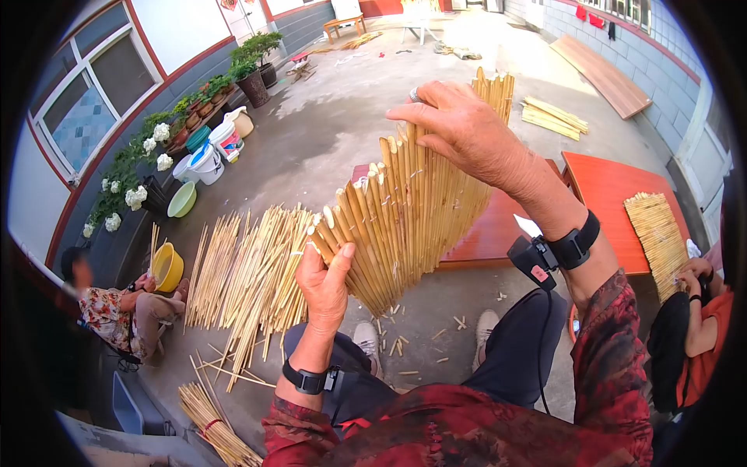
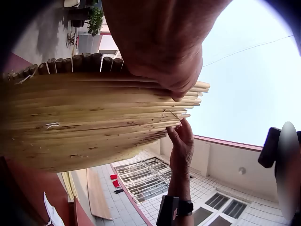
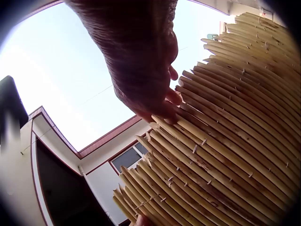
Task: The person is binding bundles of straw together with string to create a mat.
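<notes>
Grey courtyard floor point(image 1: 338, 124) spread behind your work, and at the left of the frame many loose stalks point(image 1: 245, 272) lay on it. You held the stalk mat point(image 1: 412, 210) at the centre of the frame, partly in front of a red tabletop point(image 1: 498, 231). Your left hand point(image 1: 324, 289) pinched the mat's lower left edge, its thumb and fingers nearly closed. Your right hand point(image 1: 471, 134) gripped the upper edge with bent fingers. Small cut pieces point(image 1: 404, 339) lay between your shoes point(image 1: 485, 335) at the lower centre.
</notes>
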{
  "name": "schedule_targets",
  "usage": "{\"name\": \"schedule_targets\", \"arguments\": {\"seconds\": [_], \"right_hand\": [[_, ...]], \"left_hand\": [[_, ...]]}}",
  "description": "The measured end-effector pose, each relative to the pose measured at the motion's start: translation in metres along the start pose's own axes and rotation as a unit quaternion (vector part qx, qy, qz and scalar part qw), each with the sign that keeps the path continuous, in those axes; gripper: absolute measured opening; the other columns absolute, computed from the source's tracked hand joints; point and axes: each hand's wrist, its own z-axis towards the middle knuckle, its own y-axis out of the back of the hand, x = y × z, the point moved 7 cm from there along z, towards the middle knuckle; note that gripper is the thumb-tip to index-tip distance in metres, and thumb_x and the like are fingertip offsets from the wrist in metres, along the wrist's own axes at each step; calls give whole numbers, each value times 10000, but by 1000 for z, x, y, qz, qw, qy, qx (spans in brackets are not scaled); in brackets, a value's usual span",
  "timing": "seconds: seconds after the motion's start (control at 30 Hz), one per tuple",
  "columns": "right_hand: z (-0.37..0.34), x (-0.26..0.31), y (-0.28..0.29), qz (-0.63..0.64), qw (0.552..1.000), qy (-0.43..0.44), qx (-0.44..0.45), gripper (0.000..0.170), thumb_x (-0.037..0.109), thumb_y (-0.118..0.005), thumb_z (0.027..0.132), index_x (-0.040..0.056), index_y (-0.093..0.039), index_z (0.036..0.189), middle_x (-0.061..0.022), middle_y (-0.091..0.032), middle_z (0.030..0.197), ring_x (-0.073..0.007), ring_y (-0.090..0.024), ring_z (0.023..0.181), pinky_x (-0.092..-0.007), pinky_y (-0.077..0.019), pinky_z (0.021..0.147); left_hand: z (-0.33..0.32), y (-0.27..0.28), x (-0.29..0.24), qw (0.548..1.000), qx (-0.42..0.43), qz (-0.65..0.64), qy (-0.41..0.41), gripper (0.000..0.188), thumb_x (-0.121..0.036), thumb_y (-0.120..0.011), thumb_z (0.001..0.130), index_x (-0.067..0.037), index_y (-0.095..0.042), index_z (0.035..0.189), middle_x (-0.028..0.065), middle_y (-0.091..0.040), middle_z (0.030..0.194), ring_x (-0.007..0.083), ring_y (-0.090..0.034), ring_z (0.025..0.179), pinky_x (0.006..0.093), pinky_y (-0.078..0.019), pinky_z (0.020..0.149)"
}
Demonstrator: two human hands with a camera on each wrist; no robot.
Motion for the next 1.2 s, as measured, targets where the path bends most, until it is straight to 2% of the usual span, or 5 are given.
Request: {"name": "schedule_targets", "arguments": {"seconds": [0.13,0.43,0.73,0.93,1.2], "right_hand": [[-5,-2,-6,29,996,-53,-65,398,42,-601,710,101,-511,1093,-105,-526,977,-285,-514,937,-364,-421,814],[-107,-3,-13,79,984,-102,121,234,31,-598,729,53,-548,957,-123,-541,992,-300,-551,890,-352,-461,747],[-257,-46,-13,63,915,-335,217,113,40,-559,775,40,-543,887,-114,-538,868,-295,-550,810,-352,-451,695],[-414,-56,-35,84,823,-476,297,88,87,-556,790,49,-567,868,-142,-543,807,-330,-546,781,-369,-443,677],[-540,27,-53,105,650,-559,504,181,176,-545,739,77,-602,879,-155,-595,866,-336,-571,839,-394,-454,720]], "left_hand": [[-3,13,5,997,-49,-61,2,234,-85,-566,835,29,-522,1034,46,-575,937,86,-513,851,237,-407,776],[-5,27,76,966,-147,-195,89,247,-92,-520,864,23,-502,1082,73,-560,1024,132,-531,914,264,-418,816],[-18,33,173,928,-229,-231,182,243,-100,-502,878,21,-494,1089,86,-566,1016,144,-553,900,261,-454,777],[-28,45,231,904,-272,-224,241,258,-116,-484,886,27,-479,1100,112,-562,1022,175,-570,884,287,-477,769],[-64,74,350,845,-292,-233,382,343,-208,-483,896,14,-438,1154,113,-531,1104,224,-529,992,344,-454,845]]}}
